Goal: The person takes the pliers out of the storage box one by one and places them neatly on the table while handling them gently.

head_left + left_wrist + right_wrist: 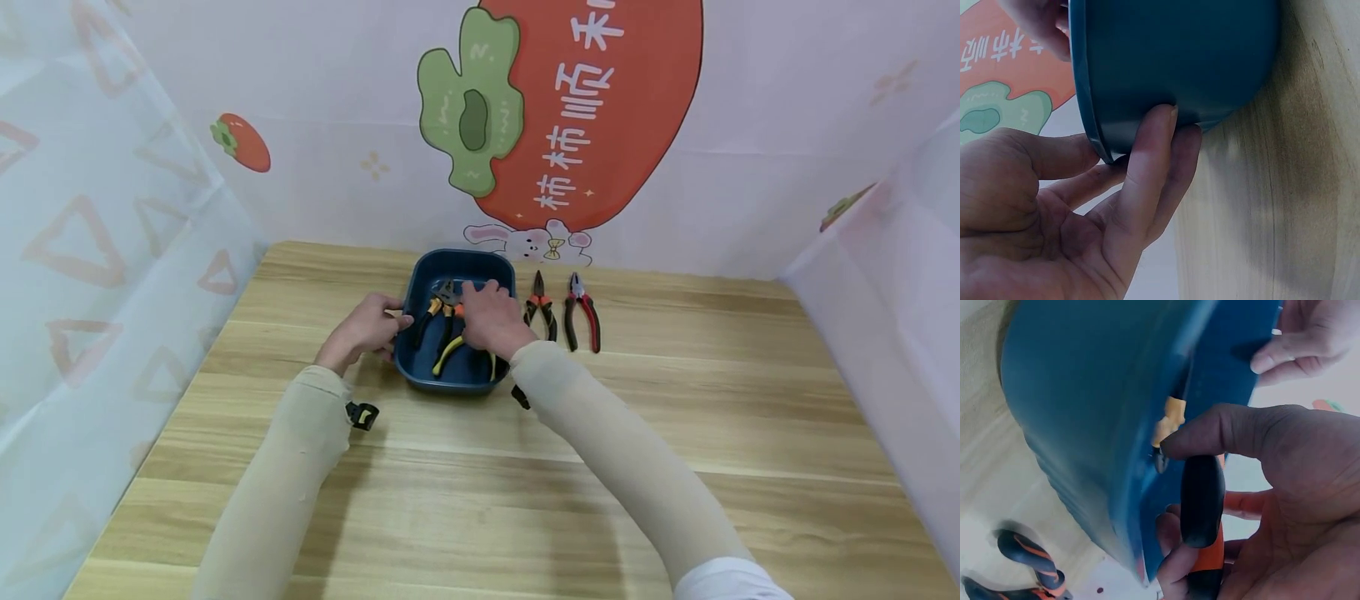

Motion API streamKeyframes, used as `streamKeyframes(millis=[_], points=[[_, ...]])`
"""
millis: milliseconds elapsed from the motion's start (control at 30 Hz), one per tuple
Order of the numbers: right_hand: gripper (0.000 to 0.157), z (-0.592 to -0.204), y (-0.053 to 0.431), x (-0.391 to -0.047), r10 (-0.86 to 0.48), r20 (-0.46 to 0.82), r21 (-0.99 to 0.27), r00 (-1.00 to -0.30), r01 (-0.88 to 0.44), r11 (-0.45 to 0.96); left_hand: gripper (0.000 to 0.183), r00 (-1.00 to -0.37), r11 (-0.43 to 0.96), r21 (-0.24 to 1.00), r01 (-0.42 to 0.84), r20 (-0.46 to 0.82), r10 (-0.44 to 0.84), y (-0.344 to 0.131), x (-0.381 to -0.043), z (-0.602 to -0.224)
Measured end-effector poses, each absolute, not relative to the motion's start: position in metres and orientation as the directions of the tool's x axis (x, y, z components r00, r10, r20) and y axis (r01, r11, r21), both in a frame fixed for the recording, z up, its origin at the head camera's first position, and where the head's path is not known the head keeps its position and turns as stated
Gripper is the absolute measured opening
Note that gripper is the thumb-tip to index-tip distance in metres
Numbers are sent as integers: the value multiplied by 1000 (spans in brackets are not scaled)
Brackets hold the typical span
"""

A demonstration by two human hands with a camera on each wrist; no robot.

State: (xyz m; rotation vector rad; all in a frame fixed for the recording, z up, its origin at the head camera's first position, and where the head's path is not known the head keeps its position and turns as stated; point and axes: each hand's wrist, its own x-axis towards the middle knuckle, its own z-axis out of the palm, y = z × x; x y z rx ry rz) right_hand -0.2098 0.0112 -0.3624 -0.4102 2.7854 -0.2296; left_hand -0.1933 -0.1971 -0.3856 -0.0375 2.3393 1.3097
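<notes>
A dark blue plastic bin (448, 387) stands near the back of the table. My left hand (369, 323) pinches its left rim, the thumb at the edge and the fingers against the outer wall (1179, 56). Over the bin's right side, my right hand (493, 317) grips pliers with orange and black handles (1211, 550); their jaws are hidden. Inside the bin lie pliers with black and yellow-orange handles (448, 321) and another tool with yellow handles (447, 354), partly covered by my right hand.
Just right of the bin lie pliers with black and orange handles (539, 307). Beside them are pliers with red and black handles (583, 312). A printed cloth wall (337, 192) rises behind the wooden table (457, 500), with more cloth at both sides.
</notes>
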Motion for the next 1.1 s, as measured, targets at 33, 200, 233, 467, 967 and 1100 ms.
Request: streamKeyframes(millis=[33,200,233,467,967,1100], points=[[71,-360,14,-210,-310,-280,-219,-908,-254,942,52,-896,548,802,-236,-398,197,-197,-194,-386],[75,-350,34,-210,-321,-260,-311,-911,-236,921,52,-897,540,807,-237,-396,199,-197,-194,-387],[74,-348,39,-210,-320,-251,-332,-913,-229,915,53,-896,539,808,-237,-396,199,-197,-193,-387],[63,-337,83,-209,-282,-178,-445,-943,-178,878,54,-898,539,806,-244,-397,188,-197,-192,-386],[62,-365,172,-211,-103,-168,-510,-980,-3,860,54,-899,541,806,-241,-396,189,-197,-193,-387],[66,-375,190,-211,-59,-178,-522,-982,43,852,54,-899,539,807,-242,-396,190,-196,-193,-387]])
